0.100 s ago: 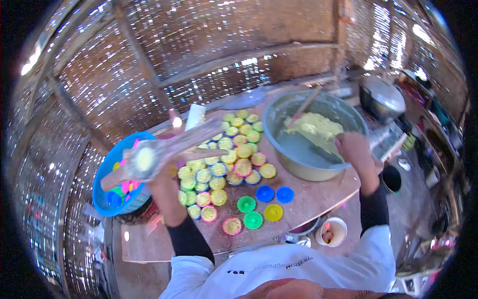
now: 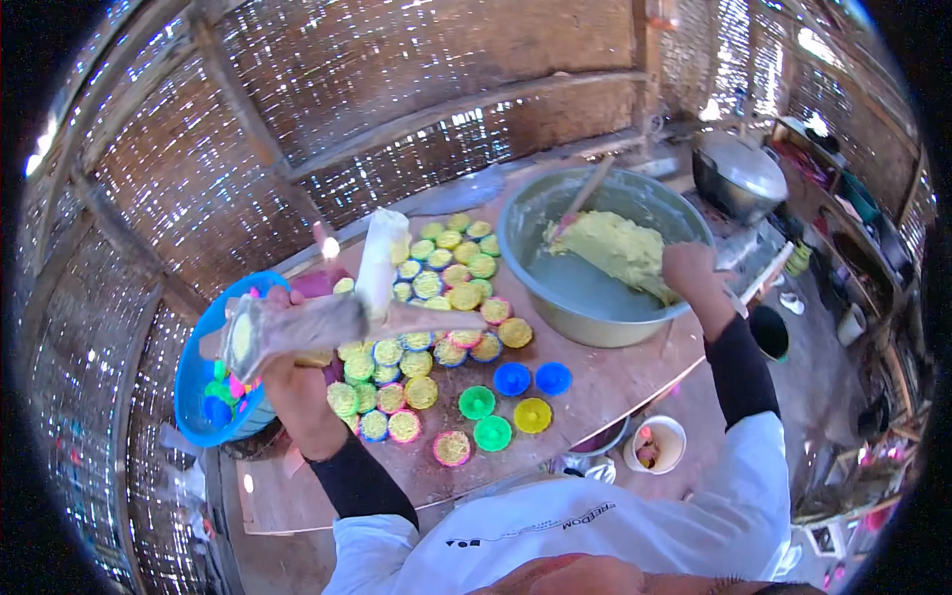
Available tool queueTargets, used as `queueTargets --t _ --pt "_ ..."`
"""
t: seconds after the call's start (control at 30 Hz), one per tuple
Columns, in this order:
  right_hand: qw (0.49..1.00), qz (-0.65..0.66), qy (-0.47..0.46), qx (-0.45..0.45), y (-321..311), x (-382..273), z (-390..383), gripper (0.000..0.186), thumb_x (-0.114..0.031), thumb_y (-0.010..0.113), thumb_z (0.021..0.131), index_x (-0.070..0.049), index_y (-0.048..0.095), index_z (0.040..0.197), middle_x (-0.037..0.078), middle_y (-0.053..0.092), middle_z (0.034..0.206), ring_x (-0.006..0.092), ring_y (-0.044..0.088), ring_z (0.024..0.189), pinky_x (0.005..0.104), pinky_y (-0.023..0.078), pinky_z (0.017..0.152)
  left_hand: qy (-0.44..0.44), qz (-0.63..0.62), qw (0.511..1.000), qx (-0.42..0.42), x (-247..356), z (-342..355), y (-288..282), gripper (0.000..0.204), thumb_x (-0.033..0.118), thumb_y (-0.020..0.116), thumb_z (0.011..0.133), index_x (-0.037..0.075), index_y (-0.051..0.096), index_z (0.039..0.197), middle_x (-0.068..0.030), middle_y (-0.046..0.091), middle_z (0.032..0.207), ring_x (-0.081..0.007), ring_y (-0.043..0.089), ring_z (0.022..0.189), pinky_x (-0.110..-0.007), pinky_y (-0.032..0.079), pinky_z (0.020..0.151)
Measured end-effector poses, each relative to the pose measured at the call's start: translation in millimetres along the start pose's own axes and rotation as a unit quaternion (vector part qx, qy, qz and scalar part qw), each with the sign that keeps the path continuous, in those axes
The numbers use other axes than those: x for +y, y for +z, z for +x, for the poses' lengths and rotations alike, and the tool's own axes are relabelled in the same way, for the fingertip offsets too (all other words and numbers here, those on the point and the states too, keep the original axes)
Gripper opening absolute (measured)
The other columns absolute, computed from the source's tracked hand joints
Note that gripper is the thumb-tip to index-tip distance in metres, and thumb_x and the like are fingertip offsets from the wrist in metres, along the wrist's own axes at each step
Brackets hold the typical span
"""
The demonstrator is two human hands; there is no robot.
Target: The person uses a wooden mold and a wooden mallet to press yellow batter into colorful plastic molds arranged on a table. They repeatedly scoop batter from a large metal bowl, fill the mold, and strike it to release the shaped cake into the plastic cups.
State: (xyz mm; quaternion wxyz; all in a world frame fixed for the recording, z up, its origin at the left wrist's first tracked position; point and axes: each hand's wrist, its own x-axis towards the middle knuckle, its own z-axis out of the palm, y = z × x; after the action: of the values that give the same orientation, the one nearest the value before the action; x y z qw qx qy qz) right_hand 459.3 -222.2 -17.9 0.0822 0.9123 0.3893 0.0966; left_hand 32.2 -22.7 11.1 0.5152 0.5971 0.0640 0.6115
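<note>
My left hand (image 2: 286, 375) is closed around a wooden dough press (image 2: 312, 325) with long handles. The press is held lengthwise over the table's left part, and pale yellow dough (image 2: 241, 339) shows at its round end. My right hand (image 2: 688, 270) is in a loose fist at the right side of a large green basin (image 2: 615, 332), against the lump of yellow dough (image 2: 617, 248). Its fingertips are hidden, so what they grip cannot be made out. Several small fluted moulds (image 2: 420, 393) filled with yellow dough strands stand between the hands.
Bare blue, green and yellow moulds (image 2: 492, 432) sit near the table's front edge. A blue tub (image 2: 188, 357) of coloured moulds stands at the left. A stick (image 2: 593, 186) leans in the basin. A lidded pot (image 2: 739, 174) is at the far right, a white bucket (image 2: 670, 441) below the table.
The press has swung from a slant to nearly level, its handle end dropping. The whole view has shifted slightly. My right hand stays by the dough.
</note>
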Motion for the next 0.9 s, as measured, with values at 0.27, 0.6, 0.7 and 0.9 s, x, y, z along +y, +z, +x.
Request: queueTargets --t 0.27,0.6,0.7,0.9 --pt "0.45 0.725 -0.415 -0.317 -27.7 -176.0 -81.6 0.054 -0.049 0.04 0.086 -0.007 0.047 0.119 0.011 0.054 0.11 0.0231 0.057 0.089 0.034 0.045 0.076 -0.075 -0.352 0.917 -0.172 -27.9 2.7 34.5 0.039 0.008 0.071 0.058 0.009 0.053 0.093 -0.0086 0.049 0.095 -0.0253 0.043 0.099 -0.041 0.04 0.089" --pt "0.21 0.898 -0.071 -0.379 -26.6 -174.5 -122.6 0.068 -0.066 0.033 0.081 -0.01 0.046 0.117 0.008 0.055 0.085 0.0148 0.048 0.059 0.0269 0.041 0.043 -0.181 0.093 0.979 -0.026 -39.6 -29.3 -9.8 0.034 0.0 0.062 0.067 0.005 0.054 0.1 -0.0041 0.057 0.091 -0.015 0.057 0.083 -0.028 0.047 0.072" --pt "0.322 0.903 -0.112 -0.26 -27.4 -161.2 -107.8 0.057 -0.053 0.041 0.085 -0.009 0.038 0.122 0.007 0.053 0.086 0.0136 0.049 0.061 0.0259 0.043 0.044 -0.053 0.313 0.943 -0.098 -46.7 -46.9 -3.4 0.025 0.012 0.07 0.069 0.004 0.058 0.09 -0.0055 0.06 0.086 -0.0161 0.058 0.078 -0.03 0.047 0.071" --pt "0.56 0.768 -0.296 -0.088 -60.3 -168.7 -108.8 0.074 -0.041 0.053 0.081 -0.003 0.017 0.133 0.01 0.044 0.103 0.0143 0.048 0.08 0.0278 0.045 0.064 -0.033 0.49 0.856 -0.161 -16.9 -70.5 14.7 0.04 0.028 0.078 0.058 0.007 0.061 0.086 -0.0069 0.062 0.082 -0.0208 0.061 0.074 -0.033 0.047 0.068"
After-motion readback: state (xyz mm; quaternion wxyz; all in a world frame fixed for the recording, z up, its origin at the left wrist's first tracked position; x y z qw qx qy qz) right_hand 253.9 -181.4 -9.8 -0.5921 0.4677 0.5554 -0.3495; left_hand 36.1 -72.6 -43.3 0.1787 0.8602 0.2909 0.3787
